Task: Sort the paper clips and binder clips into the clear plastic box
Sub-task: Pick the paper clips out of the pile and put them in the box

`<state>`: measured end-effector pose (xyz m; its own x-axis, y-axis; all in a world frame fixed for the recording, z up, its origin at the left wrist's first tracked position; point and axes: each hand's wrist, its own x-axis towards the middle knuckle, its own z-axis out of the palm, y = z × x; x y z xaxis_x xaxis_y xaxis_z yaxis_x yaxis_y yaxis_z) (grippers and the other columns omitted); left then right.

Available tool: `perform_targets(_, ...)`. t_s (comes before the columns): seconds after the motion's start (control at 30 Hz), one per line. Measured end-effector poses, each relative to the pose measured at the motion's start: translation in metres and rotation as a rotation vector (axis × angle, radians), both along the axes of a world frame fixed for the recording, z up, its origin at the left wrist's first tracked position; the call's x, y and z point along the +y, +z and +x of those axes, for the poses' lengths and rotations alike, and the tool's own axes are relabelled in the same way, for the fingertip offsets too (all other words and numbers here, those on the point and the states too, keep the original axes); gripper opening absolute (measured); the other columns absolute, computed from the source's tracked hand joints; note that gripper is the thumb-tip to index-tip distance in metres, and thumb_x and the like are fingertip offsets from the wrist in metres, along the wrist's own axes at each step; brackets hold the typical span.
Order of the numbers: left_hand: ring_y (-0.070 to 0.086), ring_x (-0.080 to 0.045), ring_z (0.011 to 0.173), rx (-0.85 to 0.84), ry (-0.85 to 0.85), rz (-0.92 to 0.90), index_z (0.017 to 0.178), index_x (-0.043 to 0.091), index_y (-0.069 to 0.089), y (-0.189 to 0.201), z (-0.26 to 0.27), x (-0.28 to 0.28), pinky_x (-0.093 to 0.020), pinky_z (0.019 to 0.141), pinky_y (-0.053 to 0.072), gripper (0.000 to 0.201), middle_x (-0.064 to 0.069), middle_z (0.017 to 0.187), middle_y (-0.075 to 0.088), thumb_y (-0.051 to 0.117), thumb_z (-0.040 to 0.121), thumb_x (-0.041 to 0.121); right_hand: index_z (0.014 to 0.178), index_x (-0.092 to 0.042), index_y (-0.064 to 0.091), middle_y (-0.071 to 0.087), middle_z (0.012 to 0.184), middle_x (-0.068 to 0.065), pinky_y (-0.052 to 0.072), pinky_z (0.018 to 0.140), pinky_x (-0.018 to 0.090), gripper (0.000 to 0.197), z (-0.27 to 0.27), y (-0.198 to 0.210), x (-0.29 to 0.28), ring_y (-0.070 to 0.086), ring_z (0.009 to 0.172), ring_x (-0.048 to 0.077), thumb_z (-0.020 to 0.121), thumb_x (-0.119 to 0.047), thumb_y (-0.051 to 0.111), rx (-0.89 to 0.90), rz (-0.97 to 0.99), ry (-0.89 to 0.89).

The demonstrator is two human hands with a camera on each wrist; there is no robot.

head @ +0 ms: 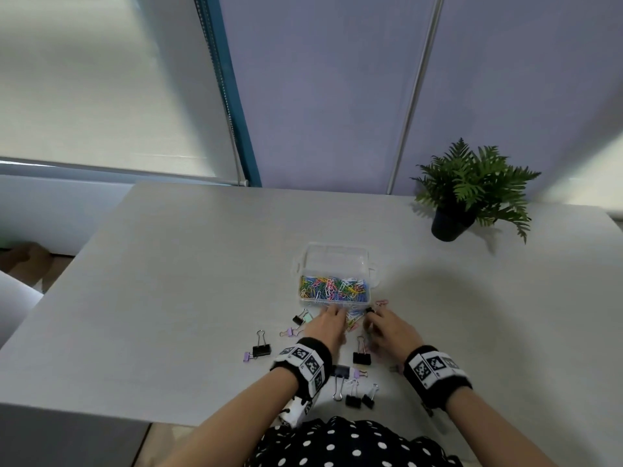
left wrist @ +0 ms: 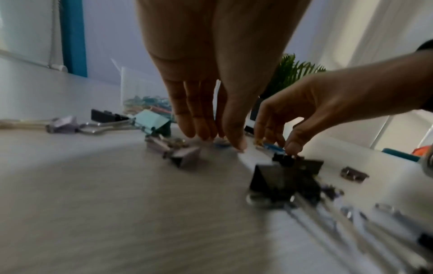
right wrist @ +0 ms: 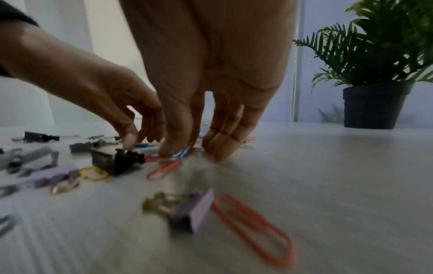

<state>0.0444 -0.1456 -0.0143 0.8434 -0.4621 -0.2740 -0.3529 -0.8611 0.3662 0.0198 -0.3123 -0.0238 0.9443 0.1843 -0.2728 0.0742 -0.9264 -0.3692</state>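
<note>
1. Standing at the far right of the grey table (head: pixel 175 264): a potted fern (head: pixel 472 190), well apart from the work.
2. Lying scattered near the table's front edge: black binder clips (head: pixel 261 349), lilac ones (head: pixel 290 331), one mint (head: pixel 307 318); an orange paper clip (right wrist: pixel 255 228) just beside a lilac binder clip (right wrist: pixel 192 213), seen blurred from the right wrist.
3. Sitting mid-table, just beyond both hands: the clear plastic box (head: pixel 335 274), its near part filled with coloured paper clips (head: pixel 332 287).
4. Reaching down with straight fingers kept together: left hand (head: pixel 328 326), tips touching the table just before the box, nothing held; loose paper clips (head: pixel 353 319) right beside it.
5. Reaching down too: right hand (head: pixel 389 328), fingers extended, tips on the loose paper clips and the table; no clear grip visible, picture blurred there.
6. Resting between the two wrists: one black binder clip (head: pixel 361 357), handles up.
</note>
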Motion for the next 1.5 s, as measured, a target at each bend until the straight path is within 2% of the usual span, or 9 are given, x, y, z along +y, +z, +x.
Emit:
perform_targets(0.13,0.057,-0.024,0.101,-0.043,-0.004,-0.005,0.095,0.010,0.054,-0.009,-0.002,0.008,-0.035,0.086,0.053,0.013,-0.006,0.109,0.056,0.061,0.084,0.013,0.109,-0.008,0.052,0.048,0.126,0.009,0.041,0.088,0.033,0.029,-0.006,-0.005,-0.004,0.049,0.112,0.026,0.082,-0.016,0.058,0.091,-0.012,-0.058)
perform_targets(0.27,0.056,-0.023,0.099,-0.021,-0.026,0.004,0.094,0.010,0.053,-0.008,0.000,0.012,-0.035,0.087,0.052,0.014,-0.006,0.108,0.056,0.061,0.085,0.017,0.106,-0.006,0.053,0.052,0.122,0.012,0.042,0.093,0.036,0.025,-0.006,-0.008,-0.005,0.049,0.114,0.027,0.082,-0.012,0.056,0.090,-0.024,-0.060)
perform_targets(0.47,0.056,-0.029,0.102,0.001,-0.092,0.091,0.106,0.005,0.051,-0.003,0.001,0.008,-0.040,0.088,0.050,0.020,-0.012,0.113,0.054,0.053,0.087,0.011,0.090,-0.012,0.057,0.064,0.103,0.012,0.043,0.079,0.029,0.010,-0.003,0.001,-0.006,0.058,0.094,0.025,0.081,-0.013,0.060,0.093,0.095,-0.120)
perform_targets(0.67,0.057,-0.025,0.089,0.134,-0.028,-0.014,0.091,0.008,0.053,0.001,0.010,0.017,-0.032,0.084,0.048,0.006,-0.011,0.097,0.058,0.049,0.090,0.012,0.074,-0.012,0.060,0.063,0.073,0.004,0.040,0.055,0.004,0.010,-0.002,0.015,-0.011,0.056,0.060,0.006,0.076,-0.007,0.069,0.099,0.440,-0.308)
perform_targets(0.83,0.059,-0.018,0.083,0.297,0.164,-0.290,0.078,0.019,0.052,0.026,0.037,0.023,-0.019,0.072,0.048,0.014,0.003,0.079,0.060,0.052,0.090,0.011,0.074,-0.005,0.059,0.065,0.063,0.014,0.052,0.047,0.020,0.011,0.025,0.031,-0.004,0.060,0.043,0.009,0.077,0.002,0.068,0.085,0.740,-0.463)
perform_targets(0.97,0.063,-0.026,0.098,0.115,0.192,-0.272,0.103,0.003,0.062,0.045,0.065,0.023,-0.025,0.086,0.047,0.017,-0.015,0.103,0.068,0.051,0.089,0.006,0.067,-0.011,0.058,0.064,0.060,0.011,0.054,0.051,0.025,0.019,0.052,0.039,0.004,0.059,0.045,0.014,0.076,0.003,0.066,-0.005,0.729,-0.465)
perform_targets(1.13,0.060,-0.027,0.103,0.003,0.149,-0.243,0.111,0.005,0.059,0.044,0.072,0.029,-0.030,0.094,0.045,0.024,-0.014,0.111,0.064,0.051,0.089,0.003,0.076,-0.009,0.065,0.064,0.065,0.006,0.052,0.058,0.014,0.013,0.060,0.038,0.000,0.057,0.047,-0.003,0.077,0.003,0.064,-0.091,0.579,-0.379)
perform_targets(1.2,0.058,-0.026,0.102,-0.052,0.109,-0.246,0.111,0.007,0.058,0.040,0.063,0.032,-0.034,0.095,0.047,0.025,-0.013,0.111,0.062,0.048,0.089,0.004,0.081,-0.006,0.066,0.064,0.074,0.005,0.053,0.068,0.022,0.009,0.051,0.036,-0.008,0.060,0.062,0.007,0.078,0.002,0.063,-0.111,0.525,-0.364)
perform_targets(1.5,0.049,-0.024,0.112,0.099,-0.464,-0.079,0.114,0.016,0.060,0.017,0.000,-0.004,-0.039,0.090,0.048,0.027,-0.010,0.119,0.054,0.053,0.089,0.009,0.089,-0.017,0.059,0.064,0.097,0.003,0.047,0.079,0.033,0.012,-0.009,0.013,-0.020,0.059,0.089,0.022,0.081,-0.024,0.064,0.111,0.109,-0.148)
